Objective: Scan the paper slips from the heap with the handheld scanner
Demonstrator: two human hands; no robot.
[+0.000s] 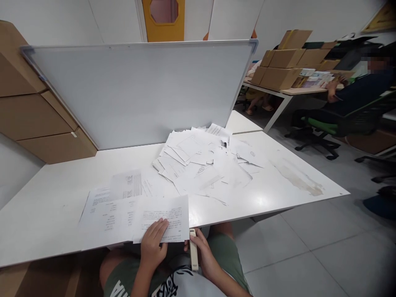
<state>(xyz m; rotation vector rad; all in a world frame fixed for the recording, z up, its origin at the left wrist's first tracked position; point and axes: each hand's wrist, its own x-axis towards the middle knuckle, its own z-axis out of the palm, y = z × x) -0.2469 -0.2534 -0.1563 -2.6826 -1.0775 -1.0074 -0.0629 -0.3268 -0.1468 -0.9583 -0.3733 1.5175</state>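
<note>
Stapler (193, 253) beside paper (177, 214)
Left hand (154, 240) lies flat on the paper; right hand (204, 250) grips the stapler.

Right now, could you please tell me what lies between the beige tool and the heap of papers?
A bare strip of white tabletop separates the beige tool from the heap of papers in the head view.

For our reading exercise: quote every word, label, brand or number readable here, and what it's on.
"A" at the end of white lettering on the green shorts; the rest is unclear.
Too small or blurred: print on the sheet under the left hand, the paper heap, the stapler's mark.
Unclear: black shirt lettering.
</note>
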